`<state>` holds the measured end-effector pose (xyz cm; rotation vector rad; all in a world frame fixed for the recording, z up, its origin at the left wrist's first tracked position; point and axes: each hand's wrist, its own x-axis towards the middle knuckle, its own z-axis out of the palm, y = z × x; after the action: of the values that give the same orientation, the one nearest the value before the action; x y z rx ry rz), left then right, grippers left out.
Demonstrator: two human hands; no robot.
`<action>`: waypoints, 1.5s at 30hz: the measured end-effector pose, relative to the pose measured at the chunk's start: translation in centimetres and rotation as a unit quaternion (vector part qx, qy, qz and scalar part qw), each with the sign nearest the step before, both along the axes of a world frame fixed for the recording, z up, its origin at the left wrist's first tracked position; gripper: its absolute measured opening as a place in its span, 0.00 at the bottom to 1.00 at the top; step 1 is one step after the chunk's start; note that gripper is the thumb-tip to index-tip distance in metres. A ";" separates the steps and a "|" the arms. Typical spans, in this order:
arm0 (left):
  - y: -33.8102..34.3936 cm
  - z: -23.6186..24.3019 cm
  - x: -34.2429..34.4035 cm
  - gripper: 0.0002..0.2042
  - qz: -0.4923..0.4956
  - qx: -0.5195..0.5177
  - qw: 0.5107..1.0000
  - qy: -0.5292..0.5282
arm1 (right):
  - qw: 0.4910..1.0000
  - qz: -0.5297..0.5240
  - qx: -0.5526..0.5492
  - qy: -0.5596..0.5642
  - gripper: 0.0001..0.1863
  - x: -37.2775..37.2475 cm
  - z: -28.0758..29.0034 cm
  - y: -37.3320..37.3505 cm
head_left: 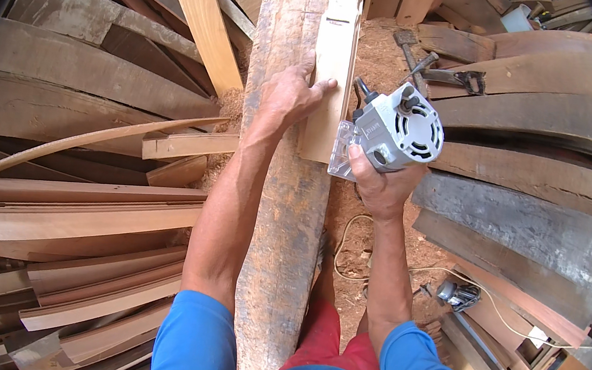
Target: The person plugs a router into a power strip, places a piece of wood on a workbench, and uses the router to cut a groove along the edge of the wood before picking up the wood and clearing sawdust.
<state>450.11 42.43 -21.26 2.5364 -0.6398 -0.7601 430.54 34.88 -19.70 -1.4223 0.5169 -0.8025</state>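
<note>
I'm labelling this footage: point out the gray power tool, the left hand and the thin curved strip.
Gray power tool (396, 131), head view: its housing.
Left hand (289, 94), head view: its back.
Thin curved strip (97, 135), head view: mid-length.

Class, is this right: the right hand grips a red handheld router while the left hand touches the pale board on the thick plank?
Not quite: in the head view, the handheld router in the right hand is grey, not red.
</note>
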 end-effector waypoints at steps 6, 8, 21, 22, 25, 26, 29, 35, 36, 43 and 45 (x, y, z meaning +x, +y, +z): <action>-0.2 1.0 0.0 0.37 -0.007 0.028 0.999 0.014 | 1.000 0.000 -0.002 0.010 0.28 -1.1 0.2 1.7; -0.1 -0.2 0.2 0.36 -0.012 0.026 1.000 -0.006 | 1.000 -0.003 -0.005 0.001 0.29 -1.1 0.0 2.3; -1.0 2.8 -1.8 0.24 -0.211 -0.121 0.963 -0.117 | 0.999 0.041 0.017 0.019 0.28 -1.7 1.3 2.1; -1.0 2.1 -1.6 0.23 -0.247 -0.165 0.946 -0.128 | 0.999 0.046 0.013 0.021 0.28 -1.8 1.3 2.0; -1.9 2.1 -0.6 0.16 -0.174 -0.166 0.967 0.087 | 0.998 0.053 -0.003 0.033 0.27 -2.2 0.8 1.8; -2.2 2.5 -0.3 0.16 -0.130 -0.144 0.966 0.173 | 0.998 0.058 -0.005 0.038 0.26 -2.4 0.8 1.6; -3.0 3.2 -0.6 0.27 -0.022 -0.170 0.918 0.358 | 0.998 0.048 0.011 0.032 0.29 -2.8 1.0 1.4; -6.9 8.5 -2.5 0.25 0.043 -0.395 0.811 0.429 | 0.998 0.030 0.060 0.019 0.29 -4.1 0.4 1.5; -7.3 10.3 -2.8 0.25 -0.034 -0.416 0.820 0.392 | 0.997 0.043 0.048 0.038 0.32 -4.5 -0.3 1.0; -4.7 19.9 -15.1 0.11 -0.533 -0.256 0.806 -0.025 | 0.994 -0.034 0.090 0.042 0.35 -2.7 2.0 -1.1; -2.7 17.8 -18.5 0.09 -0.550 -0.249 0.790 -0.110 | 0.996 -0.055 0.057 0.051 0.35 -3.3 2.8 -2.8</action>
<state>431.66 39.77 -3.47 1.5838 -2.1443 -0.4783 427.28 32.08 -16.89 -1.3438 0.7137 -0.7769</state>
